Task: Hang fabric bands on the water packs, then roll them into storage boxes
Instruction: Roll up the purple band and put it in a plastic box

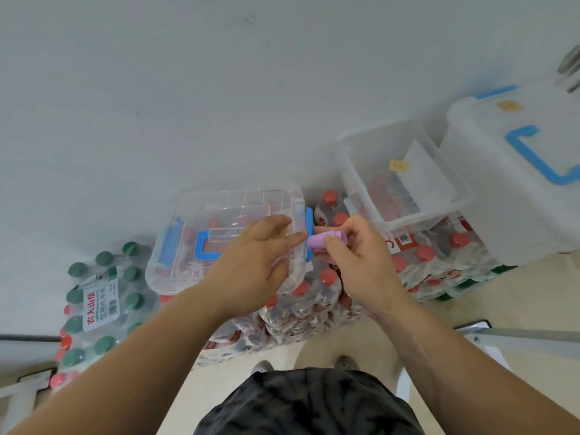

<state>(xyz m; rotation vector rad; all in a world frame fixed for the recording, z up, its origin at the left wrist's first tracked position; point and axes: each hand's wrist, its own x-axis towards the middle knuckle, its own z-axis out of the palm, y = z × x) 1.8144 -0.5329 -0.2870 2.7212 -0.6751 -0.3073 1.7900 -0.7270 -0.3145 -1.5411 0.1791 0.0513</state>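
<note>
A rolled purple fabric band (326, 240) is held between both hands above the red-capped water packs (301, 306). My right hand (354, 262) grips the roll with thumb and curled fingers. My left hand (254, 259) lies over the lid of a clear storage box (194, 221) with blue handle and latches, and its fingertips touch the left end of the roll. A second clear storage box (405, 171) stands open on the packs at the right, with rolled items and a white card inside.
A green-capped water pack (103, 309) stands at the left. A white lidded bin (518, 171) with blue handle sits at the far right. A wall rises just behind the packs. Metal bars cross low at both sides. My feet stand close to the packs.
</note>
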